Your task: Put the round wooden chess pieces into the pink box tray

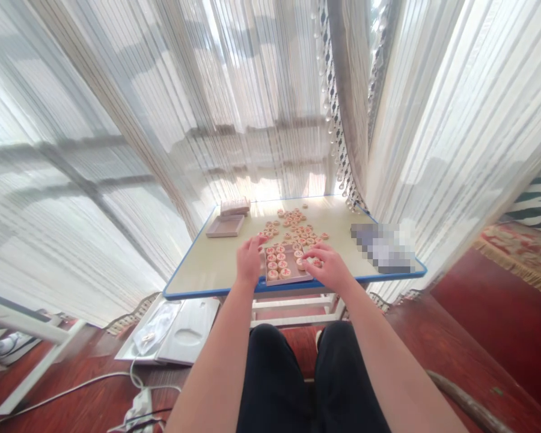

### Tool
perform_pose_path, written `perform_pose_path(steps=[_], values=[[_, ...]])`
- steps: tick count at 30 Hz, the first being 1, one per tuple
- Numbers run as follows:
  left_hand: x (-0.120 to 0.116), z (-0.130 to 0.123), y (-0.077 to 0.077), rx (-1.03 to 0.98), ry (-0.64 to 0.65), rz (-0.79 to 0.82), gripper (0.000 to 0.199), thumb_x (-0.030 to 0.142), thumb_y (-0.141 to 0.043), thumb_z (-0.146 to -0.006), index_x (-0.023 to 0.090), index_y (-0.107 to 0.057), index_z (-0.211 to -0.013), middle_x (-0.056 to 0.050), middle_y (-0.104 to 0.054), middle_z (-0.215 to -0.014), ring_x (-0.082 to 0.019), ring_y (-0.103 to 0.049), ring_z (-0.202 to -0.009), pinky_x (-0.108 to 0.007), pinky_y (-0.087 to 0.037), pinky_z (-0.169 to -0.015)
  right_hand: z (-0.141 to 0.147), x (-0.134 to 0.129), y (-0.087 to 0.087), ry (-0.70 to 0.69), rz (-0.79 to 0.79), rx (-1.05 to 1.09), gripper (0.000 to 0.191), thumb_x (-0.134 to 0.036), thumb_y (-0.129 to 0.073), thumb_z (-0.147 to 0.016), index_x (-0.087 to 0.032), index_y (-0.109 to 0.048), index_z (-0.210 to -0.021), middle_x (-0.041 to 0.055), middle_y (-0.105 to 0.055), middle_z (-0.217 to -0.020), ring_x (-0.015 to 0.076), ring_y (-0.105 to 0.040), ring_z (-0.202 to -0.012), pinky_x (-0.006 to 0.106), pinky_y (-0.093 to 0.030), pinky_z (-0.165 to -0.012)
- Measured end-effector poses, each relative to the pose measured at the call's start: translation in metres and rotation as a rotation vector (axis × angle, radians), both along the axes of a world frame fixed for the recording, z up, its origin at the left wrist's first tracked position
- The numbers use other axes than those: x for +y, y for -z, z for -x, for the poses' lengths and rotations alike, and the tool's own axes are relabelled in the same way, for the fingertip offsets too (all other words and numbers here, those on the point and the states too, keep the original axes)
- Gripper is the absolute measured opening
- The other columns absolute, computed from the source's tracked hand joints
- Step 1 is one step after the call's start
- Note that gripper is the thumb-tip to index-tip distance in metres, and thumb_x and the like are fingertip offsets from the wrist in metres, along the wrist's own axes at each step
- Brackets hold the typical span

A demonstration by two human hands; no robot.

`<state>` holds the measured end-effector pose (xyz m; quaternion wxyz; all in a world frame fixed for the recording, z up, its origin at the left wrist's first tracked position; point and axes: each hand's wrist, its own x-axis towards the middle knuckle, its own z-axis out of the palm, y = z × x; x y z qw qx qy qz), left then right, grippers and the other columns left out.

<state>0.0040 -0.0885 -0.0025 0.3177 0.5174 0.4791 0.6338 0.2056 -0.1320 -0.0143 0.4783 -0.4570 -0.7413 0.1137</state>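
Near the table's front edge lies a shallow box (293,278) with several round wooden pieces (280,257) in rows on its left side and a few on its right. My right hand (327,264) is at the box's right side, its fingertips closed at a round piece (300,264). Beside the left wall of the box is my left hand (249,257), its fingers bent, the fingertips near loose pieces; whether it holds anything is hidden. More round pieces (293,219) lie loose and heaped behind the box.
An empty shallow tray (226,226) and a stacked box (235,206) stand at the table's back left. A blurred dark item (383,248) lies at the right. The table (202,264) has a blue rim; curtains (252,108) hang behind it.
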Motion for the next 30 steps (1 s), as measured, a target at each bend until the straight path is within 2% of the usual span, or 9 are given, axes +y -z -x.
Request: perform_pose_path(steps=[2, 7, 11, 16, 18, 20, 24, 26, 30], values=[[-0.009, 0.001, -0.009, -0.016, -0.122, -0.172, 0.031, 0.036, -0.044, -0.082, 0.017, -0.062, -0.065, -0.003, -0.067, -0.073, -0.017, -0.061, -0.082, -0.030, -0.044, -0.084, 0.000, 0.000, 0.001, -0.006, -0.004, 0.024, 0.012, -0.027, -0.059, -0.075, -0.019, -0.068, -0.078, 0.0044, -0.060, -0.081, 0.0182, -0.057, -0.084, 0.034, -0.044, -0.083], [-0.008, 0.002, -0.034, -0.004, -0.048, -0.292, 0.030, 0.033, -0.046, -0.082, 0.017, -0.060, -0.061, -0.001, -0.062, -0.065, -0.014, -0.058, -0.070, -0.027, -0.045, -0.075, 0.002, -0.002, -0.001, -0.016, -0.026, 0.025, 0.013, -0.025, -0.057, -0.077, -0.019, -0.067, -0.082, 0.0051, -0.058, -0.082, 0.0184, -0.057, -0.083, 0.035, -0.045, -0.081], [0.025, -0.001, -0.062, 0.015, 0.010, -0.337, 0.033, 0.032, -0.045, -0.081, 0.017, -0.054, -0.053, 0.000, -0.056, -0.057, -0.013, -0.054, -0.062, -0.026, -0.045, -0.067, 0.006, 0.011, -0.025, -0.180, -0.056, -0.178, 0.017, -0.026, -0.058, -0.077, -0.020, -0.068, -0.090, 0.0059, -0.059, -0.088, 0.0184, -0.055, -0.086, 0.034, -0.045, -0.081], [0.077, -0.014, -0.089, 0.176, -0.035, -0.340, 0.036, 0.031, -0.041, -0.080, 0.018, -0.047, -0.047, 0.000, -0.051, -0.050, -0.012, -0.049, -0.056, -0.025, -0.042, -0.063, 0.015, 0.074, -0.065, -0.189, -0.041, -0.314, 0.019, -0.026, -0.058, -0.076, -0.021, -0.070, -0.091, 0.0054, -0.061, -0.091, 0.0183, -0.057, -0.086, 0.034, -0.045, -0.081], [0.095, -0.018, -0.082, 0.256, -0.077, -0.299, 0.036, 0.033, -0.039, -0.080, 0.019, -0.046, -0.049, 0.000, -0.051, -0.051, -0.012, -0.049, -0.057, -0.025, -0.042, -0.063, 0.018, 0.104, -0.068, -0.117, -0.011, -0.322, 0.019, -0.027, -0.058, -0.076, -0.021, -0.070, -0.089, 0.0052, -0.061, -0.088, 0.0183, -0.057, -0.084, 0.034, -0.045, -0.081], [0.109, -0.020, -0.065, 0.373, -0.093, -0.202, 0.035, 0.033, -0.037, -0.079, 0.019, -0.045, -0.049, 0.001, -0.050, -0.050, -0.012, -0.048, -0.056, -0.025, -0.041, -0.061, 0.021, 0.128, -0.060, -0.040, 0.006, -0.295, 0.020, -0.027, -0.056, -0.078, -0.020, -0.071, -0.089, 0.0057, -0.062, -0.087, 0.0184, -0.057, -0.085, 0.033, -0.045, -0.081], [0.127, -0.015, -0.029, 0.567, 0.058, -0.037, 0.031, 0.035, -0.041, -0.078, 0.020, -0.051, -0.053, 0.002, -0.056, -0.053, -0.013, -0.051, -0.056, -0.025, -0.039, -0.058, 0.024, 0.145, -0.038, -0.019, -0.017, -0.361, 0.024, -0.024, -0.055, -0.078, -0.021, -0.071, -0.095, 0.0065, -0.064, -0.088, 0.0206, -0.056, -0.091, 0.034, -0.043, -0.086], [0.131, -0.012, -0.024, 0.521, 0.058, -0.019, 0.029, 0.033, -0.039, -0.078, 0.019, -0.054, -0.057, 0.001, -0.058, -0.056, -0.013, -0.053, -0.058, -0.025, -0.040, -0.059, 0.025, 0.144, -0.033, -0.002, 0.021, -0.394, 0.025, -0.025, -0.053, -0.078, -0.021, -0.071, -0.095, 0.0064, -0.064, -0.087, 0.0207, -0.056, -0.089, 0.034, -0.043, -0.085], [0.131, -0.011, -0.029, 0.463, 0.038, -0.001, 0.030, 0.031, -0.037, -0.080, 0.020, -0.054, -0.058, 0.001, -0.057, -0.056, -0.013, -0.054, -0.059, -0.024, -0.039, -0.059, 0.027, 0.142, -0.032, 0.032, 0.096, -0.406, 0.026, -0.026, -0.052, -0.079, -0.022, -0.070, -0.097, 0.0066, -0.064, -0.090, 0.0205, -0.055, -0.088, 0.034, -0.044, -0.081]])
